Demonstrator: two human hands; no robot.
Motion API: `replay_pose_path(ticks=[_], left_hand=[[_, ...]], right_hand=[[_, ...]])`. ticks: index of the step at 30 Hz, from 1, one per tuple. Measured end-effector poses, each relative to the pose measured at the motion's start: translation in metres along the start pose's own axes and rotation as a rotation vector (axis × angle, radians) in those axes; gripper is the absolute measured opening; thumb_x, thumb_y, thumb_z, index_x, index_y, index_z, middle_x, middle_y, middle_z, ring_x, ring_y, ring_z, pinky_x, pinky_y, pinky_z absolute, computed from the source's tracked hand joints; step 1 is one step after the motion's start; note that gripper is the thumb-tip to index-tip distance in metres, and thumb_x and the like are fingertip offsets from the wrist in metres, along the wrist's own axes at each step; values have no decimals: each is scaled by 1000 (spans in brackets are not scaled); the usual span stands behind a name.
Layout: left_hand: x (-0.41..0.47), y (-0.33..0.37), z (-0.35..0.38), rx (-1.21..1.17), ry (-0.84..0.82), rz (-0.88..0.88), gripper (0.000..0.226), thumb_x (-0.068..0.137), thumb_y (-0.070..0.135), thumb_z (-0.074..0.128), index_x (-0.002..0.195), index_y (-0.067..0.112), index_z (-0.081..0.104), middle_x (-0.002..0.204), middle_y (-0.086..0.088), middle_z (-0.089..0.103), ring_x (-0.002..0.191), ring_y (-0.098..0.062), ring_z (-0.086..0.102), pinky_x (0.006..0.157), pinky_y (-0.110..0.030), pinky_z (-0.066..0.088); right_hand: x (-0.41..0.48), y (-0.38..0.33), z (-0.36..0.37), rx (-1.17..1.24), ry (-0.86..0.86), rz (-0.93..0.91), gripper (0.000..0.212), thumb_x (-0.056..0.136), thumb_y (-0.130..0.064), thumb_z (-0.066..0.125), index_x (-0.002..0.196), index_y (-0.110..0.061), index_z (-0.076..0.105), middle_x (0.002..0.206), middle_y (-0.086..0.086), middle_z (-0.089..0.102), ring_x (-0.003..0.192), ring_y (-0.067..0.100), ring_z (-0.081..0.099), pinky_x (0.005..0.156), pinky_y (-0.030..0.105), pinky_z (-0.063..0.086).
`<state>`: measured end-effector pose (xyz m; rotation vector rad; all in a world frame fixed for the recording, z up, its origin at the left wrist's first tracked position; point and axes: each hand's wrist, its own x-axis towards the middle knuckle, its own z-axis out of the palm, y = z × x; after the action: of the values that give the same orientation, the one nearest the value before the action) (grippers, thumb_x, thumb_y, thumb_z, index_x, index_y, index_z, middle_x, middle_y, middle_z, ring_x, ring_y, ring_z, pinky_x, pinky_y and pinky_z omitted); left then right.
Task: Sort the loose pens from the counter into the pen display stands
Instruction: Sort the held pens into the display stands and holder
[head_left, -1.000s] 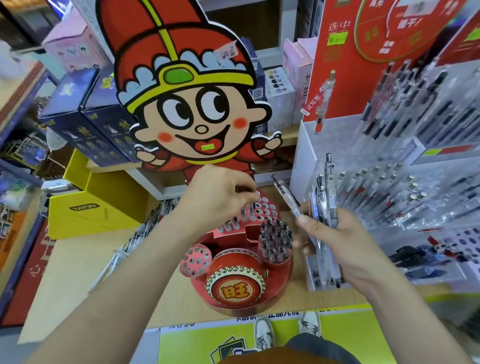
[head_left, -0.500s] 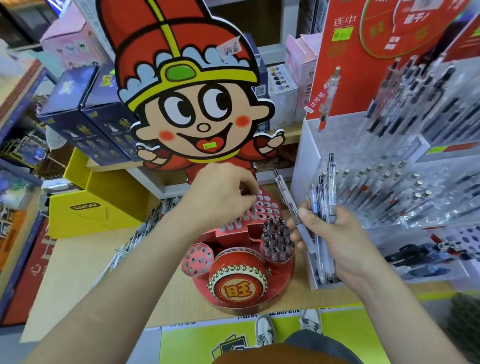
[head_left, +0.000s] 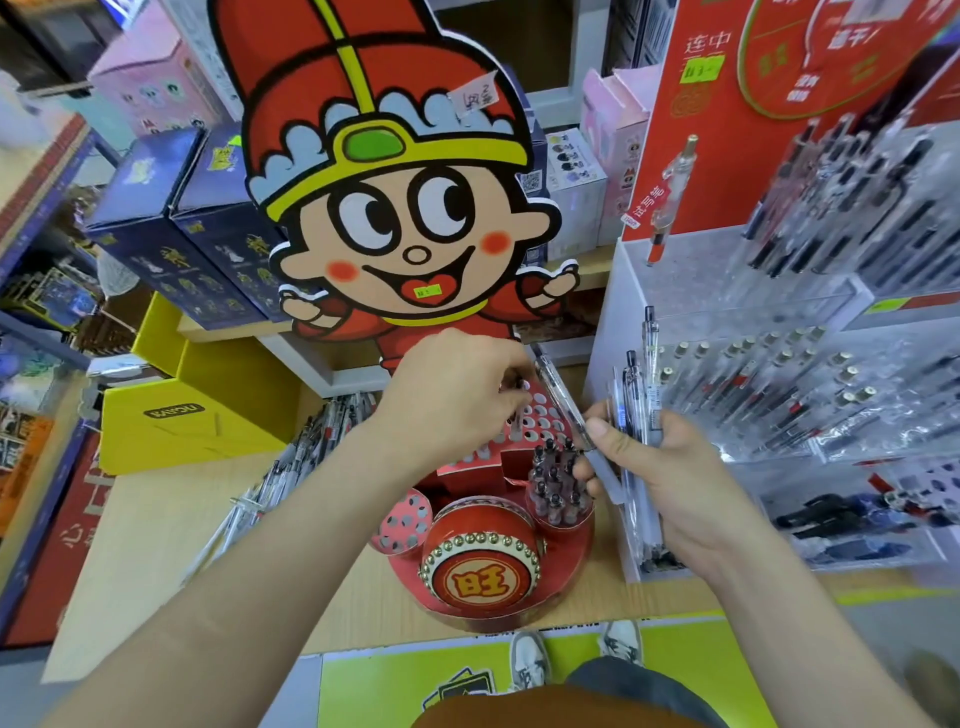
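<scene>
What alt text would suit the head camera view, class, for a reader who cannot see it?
A person's left hand pinches a pen over the holed top of a red cartoon display stand, while the right hand grips a bundle of pens. More loose pens lie on the counter.

head cam | looks forward-down | close over counter (head_left: 156, 519) | single view

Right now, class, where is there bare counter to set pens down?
Bare counter lies left, between yellow box, loose pens and front edge. Crowded: between red stand and clear rack, where the right hand holds a pen bundle.
</scene>
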<state>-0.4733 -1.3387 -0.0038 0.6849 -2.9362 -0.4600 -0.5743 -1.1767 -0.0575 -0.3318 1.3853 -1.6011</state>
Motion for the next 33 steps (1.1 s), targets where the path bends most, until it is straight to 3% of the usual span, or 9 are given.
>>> replay_pose_path(ticks=[2,4,7,9,15,19,24,27,33], left_hand=[[2,-1,0,25,-39,4,23,83,30,69,106,27,64,97,8,72,92,-17,65,75,-37,53],[4,-4,-1,-32,-102,-38,48,82,30,70,127,31,54,101,12,72,99,-10,63,83,-33,51],[0,-8,-13,-225,-140,-89,69,84,34,71,144,34,36,112,20,66,109,5,54,88,-12,42],[-5,-10,-24,-513,-106,-82,57,88,29,67,140,34,43,117,19,64,110,9,54,90,-5,40],[-12,-9,-34,-991,-41,-89,21,83,16,68,104,11,69,92,-4,75,88,-17,71,77,-25,56],[-18,-21,-50,-1017,352,-197,19,74,24,72,91,16,71,82,-1,75,78,-18,72,70,-30,57],[-28,-46,-78,-838,735,-103,11,78,19,75,87,22,70,76,18,73,72,-6,70,66,-19,54],[-33,-58,-73,-749,743,-129,16,79,15,76,89,25,69,80,23,72,76,-4,70,68,-16,53],[-36,-67,-39,-612,511,-169,27,77,16,77,84,40,67,82,29,69,78,2,68,75,-19,55]], right_hand=[[1,0,1,15,5,7,11,84,-13,63,93,-7,61,63,7,64,62,20,65,55,26,55],[1,-1,2,28,4,12,8,86,-11,63,93,-7,62,64,7,64,63,21,66,55,26,55],[0,-4,4,22,-5,8,13,83,-13,64,94,-6,62,65,8,65,63,21,66,55,27,55],[-1,-8,6,21,-20,6,20,79,-17,66,95,-7,61,64,10,65,62,22,66,54,27,55],[-2,-21,23,80,-117,30,24,74,-16,65,95,-6,61,69,14,68,59,23,67,52,28,56],[6,-25,27,-4,-68,24,21,81,-21,63,96,-6,60,74,13,69,62,25,68,53,30,57],[12,-26,23,-164,48,-43,30,84,-29,63,100,-4,61,61,5,58,41,14,42,37,21,32],[17,-26,31,-124,24,-16,12,92,-8,59,101,-6,67,68,6,51,45,13,39,39,21,30],[23,-22,38,-144,-51,23,38,87,13,50,99,-13,75,64,7,53,57,16,52,53,28,46]])
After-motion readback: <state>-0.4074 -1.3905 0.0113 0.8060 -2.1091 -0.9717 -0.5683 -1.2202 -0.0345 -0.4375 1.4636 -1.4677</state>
